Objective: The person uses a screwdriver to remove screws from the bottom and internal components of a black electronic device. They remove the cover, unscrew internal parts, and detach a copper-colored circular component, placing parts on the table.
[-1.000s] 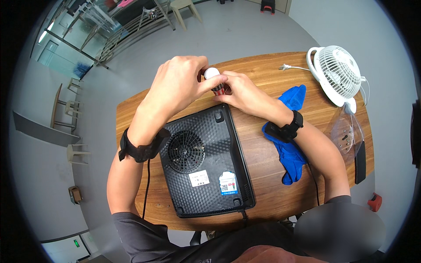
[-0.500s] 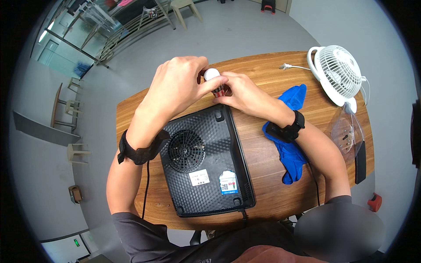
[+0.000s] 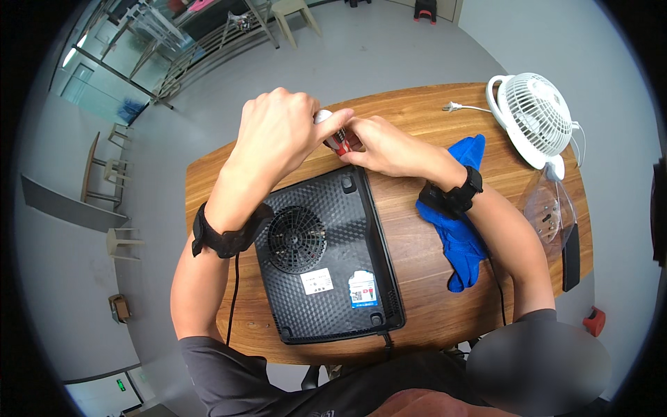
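Wooden table [image 3: 417, 292] bears flat black appliance [image 3: 344, 243], round fan grille facing up. To its right, blue cloth [image 3: 455, 250], partly hidden by right forearm; farther right, white fan [image 3: 538, 115] and clear plastic container [image 3: 545, 226] with small parts.

Small cylinder [image 3: 339, 144], red with white top, tilts just beyond appliance. Left hand [image 3: 281, 132] grips its upper part; right hand [image 3: 385, 147] pinches lower.
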### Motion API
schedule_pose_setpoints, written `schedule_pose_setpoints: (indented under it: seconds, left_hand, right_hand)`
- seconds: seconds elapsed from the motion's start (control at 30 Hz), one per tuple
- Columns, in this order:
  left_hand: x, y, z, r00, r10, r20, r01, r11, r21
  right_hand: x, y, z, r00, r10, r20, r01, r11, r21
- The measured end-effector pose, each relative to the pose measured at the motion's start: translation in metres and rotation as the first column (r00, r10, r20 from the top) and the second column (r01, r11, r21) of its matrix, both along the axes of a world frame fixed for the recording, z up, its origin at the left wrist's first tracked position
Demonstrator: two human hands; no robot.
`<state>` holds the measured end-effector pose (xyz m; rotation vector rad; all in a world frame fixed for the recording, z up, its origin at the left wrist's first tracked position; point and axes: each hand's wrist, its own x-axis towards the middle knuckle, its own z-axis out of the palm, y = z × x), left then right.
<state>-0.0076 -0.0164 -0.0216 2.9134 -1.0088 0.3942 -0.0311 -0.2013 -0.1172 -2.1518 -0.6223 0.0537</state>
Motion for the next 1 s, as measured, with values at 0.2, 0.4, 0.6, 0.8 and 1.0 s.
schedule_pose_setpoints:
  seconds: [0.2, 0.4, 0.6, 0.8, 1.0]
  left_hand:
    - [0.019, -0.001, -0.009, 1.000, 0.015, 0.025, -0.014, 0.998, -0.068]
    - [0.028, -0.002, -0.015, 0.983, -0.085, -0.162, 0.053, 0.979, -0.195]
    - [0.004, 0.007, -0.006, 0.937, -0.270, -0.220, 0.213, 0.944, -0.251]
    - [-0.015, 0.015, -0.001, 0.873, -0.383, -0.301, 0.288, 0.904, -0.316]
    - [-0.021, 0.024, 0.006, 0.846, -0.447, -0.291, 0.386, 0.890, -0.245]
  right_hand:
    - [0.017, -0.001, -0.019, 1.000, 0.019, 0.006, -0.020, 0.987, 0.157]
    - [0.021, -0.003, -0.021, 0.999, -0.005, 0.041, 0.000, 0.991, 0.132]
    - [0.006, -0.006, -0.015, 0.990, 0.041, 0.132, -0.060, 0.988, 0.143]
    - [0.000, -0.003, -0.019, 0.995, 0.039, 0.090, -0.046, 0.996, 0.081]
    - [-0.006, -0.001, -0.007, 0.995, 0.055, 0.078, -0.055, 0.998, -0.006]
